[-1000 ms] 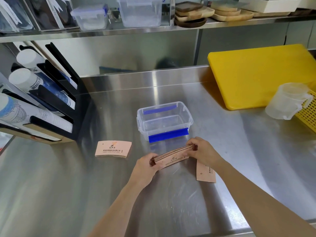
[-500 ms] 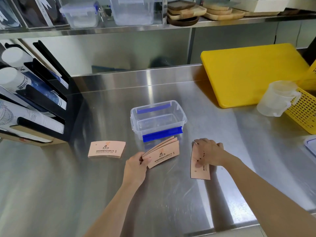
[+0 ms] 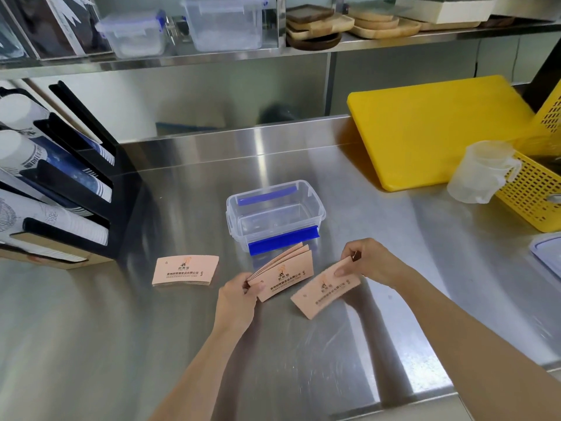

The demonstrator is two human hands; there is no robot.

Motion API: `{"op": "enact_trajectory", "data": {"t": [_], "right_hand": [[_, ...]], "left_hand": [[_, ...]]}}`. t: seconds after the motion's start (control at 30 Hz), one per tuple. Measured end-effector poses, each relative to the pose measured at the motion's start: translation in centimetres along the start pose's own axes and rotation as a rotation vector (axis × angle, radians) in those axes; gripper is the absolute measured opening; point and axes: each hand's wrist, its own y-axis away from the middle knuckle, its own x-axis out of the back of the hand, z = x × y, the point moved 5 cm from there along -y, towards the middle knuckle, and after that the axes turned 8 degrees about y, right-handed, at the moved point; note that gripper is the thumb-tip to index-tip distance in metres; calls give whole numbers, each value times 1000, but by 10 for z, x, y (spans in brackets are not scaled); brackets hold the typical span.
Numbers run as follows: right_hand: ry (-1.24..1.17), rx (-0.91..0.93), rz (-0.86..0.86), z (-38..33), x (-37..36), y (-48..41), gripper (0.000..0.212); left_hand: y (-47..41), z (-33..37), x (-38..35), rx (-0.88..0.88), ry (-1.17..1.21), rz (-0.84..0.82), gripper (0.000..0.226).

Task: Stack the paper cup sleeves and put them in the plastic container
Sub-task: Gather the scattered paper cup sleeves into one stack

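Note:
My left hand (image 3: 238, 294) pinches the left end of a small stack of tan paper cup sleeves (image 3: 287, 276), fanned slightly and lifted off the steel counter. My right hand (image 3: 368, 261) grips the upper right end of a single sleeve (image 3: 326, 288), tilted, just right of the stack. A clear plastic container (image 3: 274, 215) with blue latches stands open and empty right behind the stack. Another small pile of sleeves (image 3: 184, 271) lies flat on the counter to the left.
A black cup dispenser rack (image 3: 60, 189) stands at the left. A yellow cutting board (image 3: 440, 129), a translucent measuring jug (image 3: 482, 171) and a yellow basket (image 3: 537, 192) fill the right. A clear lid (image 3: 549, 253) lies at the right edge. Shelf above holds boxes and wooden trays.
My right hand let go of the stack, took the single sleeve off the counter at the right and lifted it toward the stack. My left hand keeps the stack.

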Motion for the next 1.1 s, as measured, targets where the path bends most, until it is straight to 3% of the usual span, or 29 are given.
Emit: {"op": "enact_trajectory", "data": {"t": [0.27,0.4,0.57,0.67,0.77,0.93,1.1], "right_hand": [[7,62,108,-15,-18,0,25],[-5,98,48,-24,-31,1,56],[8,150,-25,-23,-37,2,68],[-16,185,-81,-27,-38,3,57],[-3,186,-40,-28,-33,2,23],[6,210,76,-28,-31,5,20],[-148,153,107,-19,-37,9,22]], "left_hand": [[-3,5,-3,-27,-17,-72,10],[-6,6,-4,-24,-62,-145,11],[-5,4,-6,-43,-91,-262,22],[-5,2,-11,-37,-116,-290,26],[-5,2,-14,-29,-99,-271,22],[-4,-1,-17,33,59,-178,23],[-1,-7,-16,73,267,-94,21]]}}
